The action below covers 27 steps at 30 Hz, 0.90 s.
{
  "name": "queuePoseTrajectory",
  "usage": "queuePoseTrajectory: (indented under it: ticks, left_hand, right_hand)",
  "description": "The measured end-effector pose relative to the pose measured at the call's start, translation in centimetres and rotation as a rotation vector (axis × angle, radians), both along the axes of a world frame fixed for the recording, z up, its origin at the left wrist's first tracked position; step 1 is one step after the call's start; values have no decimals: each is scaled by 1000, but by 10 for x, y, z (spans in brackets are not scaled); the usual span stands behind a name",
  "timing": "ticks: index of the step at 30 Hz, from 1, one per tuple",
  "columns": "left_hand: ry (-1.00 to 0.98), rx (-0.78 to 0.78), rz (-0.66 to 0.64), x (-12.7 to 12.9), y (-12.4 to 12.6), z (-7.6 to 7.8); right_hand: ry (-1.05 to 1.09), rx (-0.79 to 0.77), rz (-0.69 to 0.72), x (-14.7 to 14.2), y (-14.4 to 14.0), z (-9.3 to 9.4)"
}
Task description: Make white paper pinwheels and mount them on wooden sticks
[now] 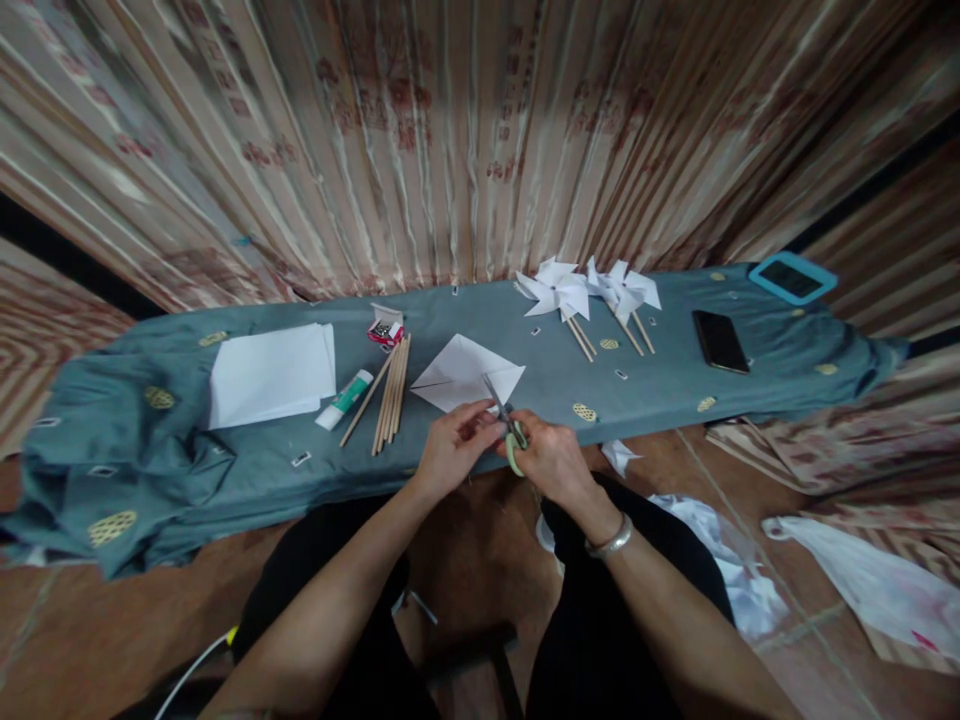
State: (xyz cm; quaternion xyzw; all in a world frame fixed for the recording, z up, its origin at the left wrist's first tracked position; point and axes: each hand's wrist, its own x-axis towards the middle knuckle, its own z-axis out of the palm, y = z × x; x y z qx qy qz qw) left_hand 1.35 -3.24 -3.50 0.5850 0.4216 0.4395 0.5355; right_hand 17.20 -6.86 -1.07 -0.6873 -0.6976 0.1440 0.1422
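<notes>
Paper square: white, creased along both diagonals, lying flat on the near edge of the cloth, near corner pinched at the hands.
Handling: likely very light, thin, limp away from the folds; easily torn or crumpled; best pinched close to the cut line, flat against the cloth.
Scissors: pale green handles, blades slightly parted, tips pointing up over the paper's near corner.
Right hand: closed through the scissor handles, metal bangle on the wrist.
Left hand: fingers narrowed in a pinch on the paper's near edge, touching the blades' side.
Sticks: bundle of thin wooden rods just left of the paper, likely stiff but snappable.
Glue tube: white and green, lying beside the sticks.
Paper stack: white sheets farther left.
Pinwheels: 2 finished, on sticks, well apart at the far right.
Phone: dark, face up, right of the pinwheels.
Cloth: grey-green, draped over the low bench.
</notes>
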Motion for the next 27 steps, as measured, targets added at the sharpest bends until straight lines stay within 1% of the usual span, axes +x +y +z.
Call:
queuePoseTrajectory:
  ticks: [2,4,8,11,17,21,23,27]
  left_hand:
    - [-7,22,13,4,0,-1]
    - [-34,2,30,5,3,-1]
    - [-180,-166,31,6,5,0]
    - [-221,-244,35,6,4,-1]
    - [-240,-279,55,6,3,0]
    - [-248,-290,36,8,3,-1]
    - [-251,-297,24,8,3,-2]
    - [-251,-285,38,6,5,-5]
  right_hand:
    - [-26,-24,32,-7,-2,1]
    - [-62,-24,50,-10,-2,2]
    - [-125,-29,62,-13,0,2]
    - [-126,-45,69,-15,0,3]
    - [-57,-48,50,-13,0,7]
    - [-39,-34,37,-7,-2,6]
    - [-1,-13,57,-4,-4,4]
    - [151,35,143,1,-8,0]
